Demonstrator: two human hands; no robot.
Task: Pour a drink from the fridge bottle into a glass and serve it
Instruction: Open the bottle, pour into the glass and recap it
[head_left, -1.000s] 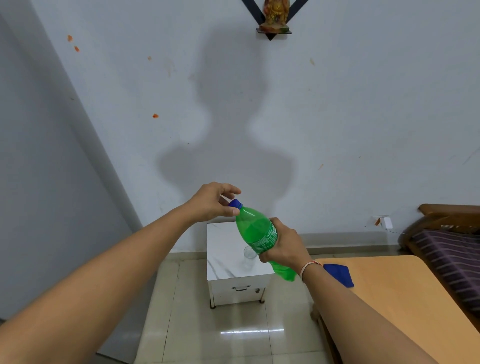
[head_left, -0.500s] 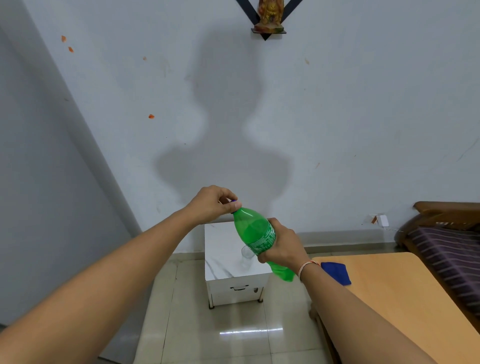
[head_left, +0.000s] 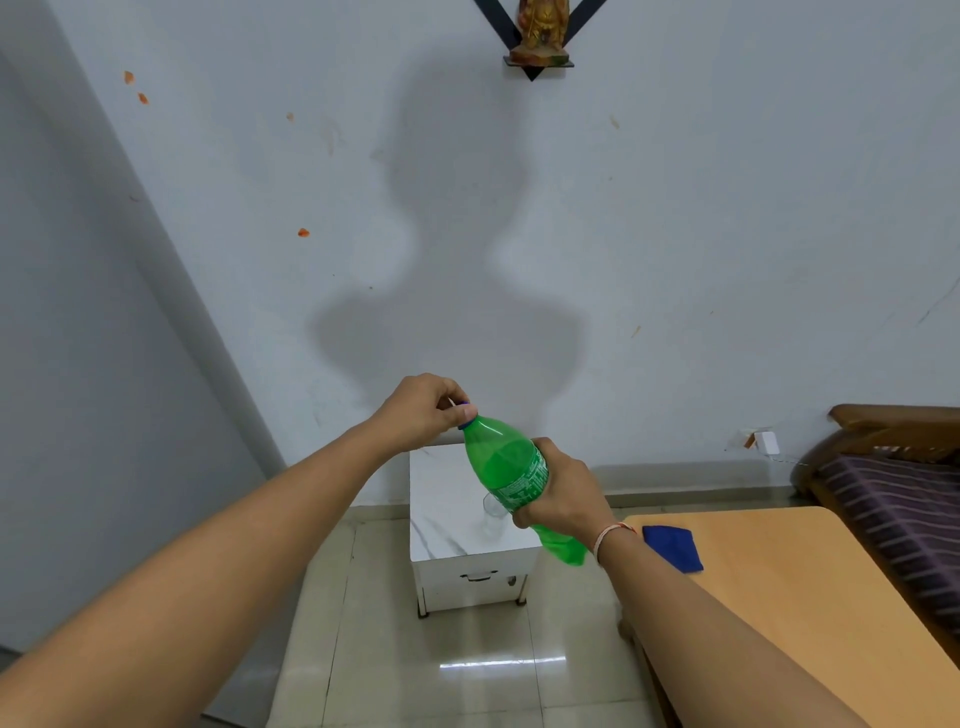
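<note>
My right hand (head_left: 561, 488) grips a green plastic bottle (head_left: 506, 462) around its label, tilted with the neck up and to the left. My left hand (head_left: 423, 410) pinches the blue cap (head_left: 464, 423) at the bottle's top; the fingers hide most of the cap. Below and behind the bottle, a clear glass (head_left: 492, 512) stands upright on a small white marble-topped table (head_left: 447, 499), partly hidden by my right hand.
A wooden table (head_left: 789, 587) is at the right with a blue cloth (head_left: 672, 545) on its near-left corner. A striped couch (head_left: 893, 499) stands at the far right. Grey walls lie ahead and left, tiled floor below.
My left hand has closed its fingers over the blue cap, which was mostly exposed a second ago. The bottle and my right hand have barely moved.
</note>
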